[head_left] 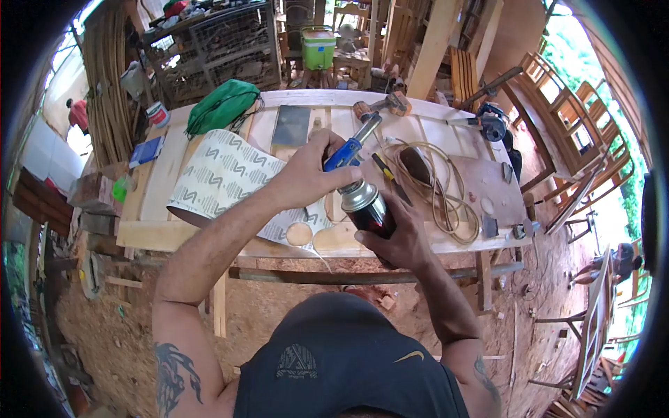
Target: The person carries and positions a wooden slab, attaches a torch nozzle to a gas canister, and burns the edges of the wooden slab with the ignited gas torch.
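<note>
Here on my head view, the left hand (317,173) has its fingers grasping a blue torch head with a metal nozzle (340,157); my right (403,237) wraps a dark, silver-topped canister (371,216) just below. Joined? I can't tell. Both are above a pale wooden panelled table (150,233), beside a curled white patterned sheet (221,171).

A dark sleeveless fabric top (348,355) bears a gold swoosh (410,357) and grey domed emblem (297,362). Curling tattoos (175,373) mark both upper arms (191,327).
</note>
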The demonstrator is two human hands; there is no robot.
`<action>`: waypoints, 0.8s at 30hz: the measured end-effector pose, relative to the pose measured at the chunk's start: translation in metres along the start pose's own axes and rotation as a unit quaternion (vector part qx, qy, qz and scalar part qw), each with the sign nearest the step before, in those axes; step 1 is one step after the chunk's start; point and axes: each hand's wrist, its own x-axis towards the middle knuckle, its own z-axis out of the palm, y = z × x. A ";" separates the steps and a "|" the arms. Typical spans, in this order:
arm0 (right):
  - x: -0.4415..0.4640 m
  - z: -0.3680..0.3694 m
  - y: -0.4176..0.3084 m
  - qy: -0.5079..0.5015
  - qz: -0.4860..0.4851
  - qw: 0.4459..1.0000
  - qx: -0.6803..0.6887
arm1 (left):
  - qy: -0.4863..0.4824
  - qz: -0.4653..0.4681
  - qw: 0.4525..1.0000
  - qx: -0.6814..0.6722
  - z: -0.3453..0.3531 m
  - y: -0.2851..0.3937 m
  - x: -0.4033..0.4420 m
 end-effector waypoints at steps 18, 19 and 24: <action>-0.006 0.013 0.016 -0.004 0.144 0.877 0.459 | 0.036 -0.133 0.875 -0.464 0.009 0.002 -0.024; -0.004 0.012 0.010 -0.002 0.136 0.876 0.462 | 0.044 -0.126 0.871 -0.472 0.011 0.001 -0.026; -0.003 0.013 0.005 -0.007 0.134 0.877 0.461 | 0.046 -0.049 0.846 -0.529 0.011 -0.008 -0.033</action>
